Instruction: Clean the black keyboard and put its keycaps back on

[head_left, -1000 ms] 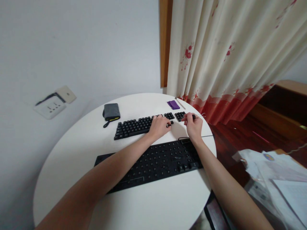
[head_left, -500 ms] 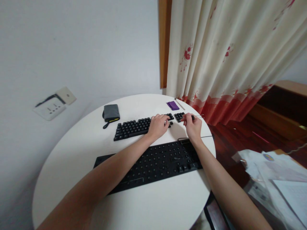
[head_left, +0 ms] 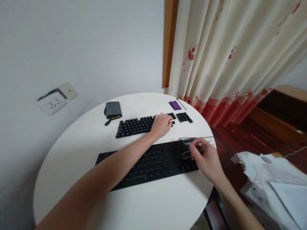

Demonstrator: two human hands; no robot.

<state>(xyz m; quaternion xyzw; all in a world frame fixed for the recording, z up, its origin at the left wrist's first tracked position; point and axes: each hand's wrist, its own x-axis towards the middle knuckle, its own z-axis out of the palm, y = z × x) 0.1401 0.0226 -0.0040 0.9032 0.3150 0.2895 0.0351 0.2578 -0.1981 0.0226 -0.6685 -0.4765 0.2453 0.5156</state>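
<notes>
Loose black keycaps (head_left: 134, 125) stand in rows on the white round table (head_left: 72, 150), with a separate block of keycaps (head_left: 184, 117) to their right. Resting over the right part of the rows is my left hand (head_left: 161, 124), fingers loosely bent and lying on the keycaps. Closer to me lies a black keyboard (head_left: 155, 163) whose key stems are bare over most of it. My right hand (head_left: 206, 156) is above its right end, fingers closed on a wire keycap puller (head_left: 186, 154) with a dark handle. Wire ends show on both sides of that hand.
A grey pouch (head_left: 113, 110) with a strap lies at the back left. At the back right are a purple folded cloth (head_left: 175, 105) and a thin brush-like stick (head_left: 181, 104). Plastic bags and papers (head_left: 275, 182) sit beyond the table's right edge.
My right hand has moved from the separate keycap block back toward me, over the keyboard's right end, still holding the puller. My left hand stays on the keycap rows.
</notes>
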